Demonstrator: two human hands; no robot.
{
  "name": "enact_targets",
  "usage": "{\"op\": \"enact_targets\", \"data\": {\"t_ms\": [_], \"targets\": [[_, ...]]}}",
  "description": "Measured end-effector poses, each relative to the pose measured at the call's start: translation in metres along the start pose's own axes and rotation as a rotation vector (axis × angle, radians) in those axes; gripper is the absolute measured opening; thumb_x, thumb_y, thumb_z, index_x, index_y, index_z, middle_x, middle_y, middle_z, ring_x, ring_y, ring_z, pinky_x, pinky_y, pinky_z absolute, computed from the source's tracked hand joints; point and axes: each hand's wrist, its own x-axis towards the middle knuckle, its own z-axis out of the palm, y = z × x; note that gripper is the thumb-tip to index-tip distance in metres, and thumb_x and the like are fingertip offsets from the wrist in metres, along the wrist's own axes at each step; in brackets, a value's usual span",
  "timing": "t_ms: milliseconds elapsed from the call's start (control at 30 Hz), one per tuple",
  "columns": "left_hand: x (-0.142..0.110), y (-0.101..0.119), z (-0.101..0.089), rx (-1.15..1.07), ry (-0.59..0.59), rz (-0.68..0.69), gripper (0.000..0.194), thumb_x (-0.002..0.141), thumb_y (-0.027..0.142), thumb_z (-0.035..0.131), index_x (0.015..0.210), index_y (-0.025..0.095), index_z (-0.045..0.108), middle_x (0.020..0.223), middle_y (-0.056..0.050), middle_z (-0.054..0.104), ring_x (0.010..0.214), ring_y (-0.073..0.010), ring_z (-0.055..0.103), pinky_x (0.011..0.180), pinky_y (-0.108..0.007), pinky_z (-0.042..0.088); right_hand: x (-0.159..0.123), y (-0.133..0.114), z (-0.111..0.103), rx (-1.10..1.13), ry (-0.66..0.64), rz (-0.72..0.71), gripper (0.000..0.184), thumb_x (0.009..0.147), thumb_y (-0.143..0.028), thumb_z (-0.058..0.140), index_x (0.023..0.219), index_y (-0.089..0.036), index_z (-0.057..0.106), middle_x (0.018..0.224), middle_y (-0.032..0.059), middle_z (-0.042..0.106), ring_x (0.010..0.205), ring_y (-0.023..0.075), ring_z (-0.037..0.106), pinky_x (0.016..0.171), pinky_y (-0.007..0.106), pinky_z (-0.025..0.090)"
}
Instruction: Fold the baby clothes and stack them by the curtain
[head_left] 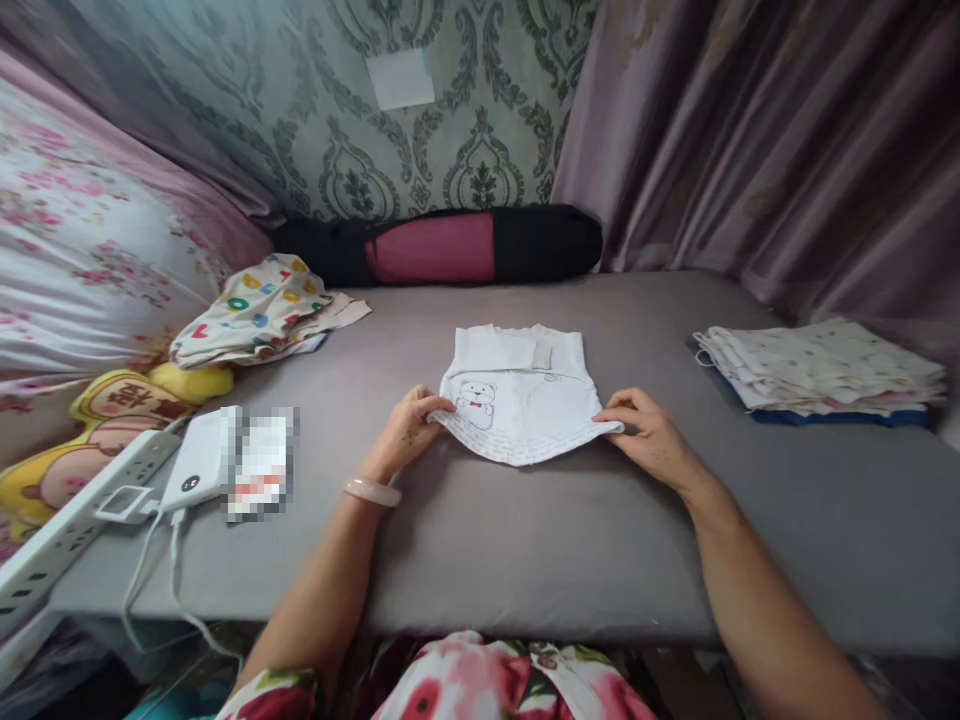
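Observation:
A small white shirt [525,390] with a printed bear lies in the middle of the grey-covered surface, its sleeves folded across the upper part. My left hand [414,425] pinches the near left corner of its hem between thumb and fingers; a pale bangle [373,491] circles that wrist. At the near right corner, my right hand [646,437] grips the hem the same way. Between the two hands the bottom edge is raised a little and sags toward me, showing small printed lettering.
Folded clothes [825,365] are stacked at the right. A letter-print garment [259,310] lies at the back left. Nearer are a plush toy [112,430], a white power strip [82,520] and a power bank [201,455] with cables. A black-and-maroon roll [442,248] lies along the wall.

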Motion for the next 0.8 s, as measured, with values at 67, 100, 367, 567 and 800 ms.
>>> {"op": "enact_targets", "data": {"t_ms": [67, 100, 367, 567, 800], "targets": [[0.0, 0.001, -0.003, 0.086, 0.04, 0.069, 0.019, 0.08, 0.021, 0.06, 0.092, 0.023, 0.074, 0.101, -0.007, 0.058, 0.096, -0.0212, 0.052, 0.089, -0.039, 0.046, 0.0, 0.001, -0.002, -0.021, 0.034, -0.084, 0.016, 0.083, -0.03, 0.061, 0.09, -0.027, 0.075, 0.105, 0.0062, 0.062, 0.09, 0.0199, 0.058, 0.084, 0.037, 0.049], [0.001, 0.001, -0.005, 0.106, 0.047, 0.102, 0.018, 0.08, 0.021, 0.06, 0.092, 0.024, 0.074, 0.11, -0.008, 0.058, 0.104, -0.0234, 0.05, 0.095, -0.043, 0.043, 0.001, 0.002, -0.004, -0.018, 0.024, -0.109, 0.016, 0.084, -0.03, 0.061, 0.091, -0.029, 0.075, 0.106, 0.0057, 0.064, 0.092, 0.0205, 0.058, 0.086, 0.038, 0.049], [0.001, 0.001, -0.016, -0.075, -0.118, 0.221, 0.02, 0.085, 0.025, 0.057, 0.098, 0.024, 0.072, 0.104, -0.005, 0.072, 0.104, -0.0215, 0.057, 0.097, -0.04, 0.044, 0.0, 0.0, -0.013, 0.124, -0.116, -0.092, 0.015, 0.084, -0.032, 0.063, 0.091, -0.028, 0.075, 0.1, 0.0044, 0.071, 0.1, 0.0214, 0.059, 0.092, 0.04, 0.046], [-0.003, 0.008, -0.028, -0.155, -0.18, 0.143, 0.018, 0.081, 0.028, 0.062, 0.095, 0.023, 0.073, 0.096, -0.005, 0.071, 0.1, -0.0214, 0.057, 0.092, -0.036, 0.045, -0.001, -0.001, -0.024, 0.194, -0.178, -0.051, 0.019, 0.082, -0.043, 0.066, 0.086, -0.028, 0.076, 0.095, 0.0054, 0.072, 0.095, 0.0216, 0.062, 0.089, 0.039, 0.047], [-0.006, 0.014, -0.037, -0.221, -0.3, 0.06, 0.019, 0.079, 0.027, 0.062, 0.093, 0.022, 0.074, 0.09, -0.005, 0.066, 0.092, -0.0194, 0.057, 0.086, -0.032, 0.045, -0.001, -0.008, -0.039, 0.267, -0.274, 0.04, 0.031, 0.076, -0.056, 0.068, 0.082, -0.027, 0.077, 0.092, 0.007, 0.071, 0.09, 0.0213, 0.064, 0.085, 0.037, 0.049]]}}
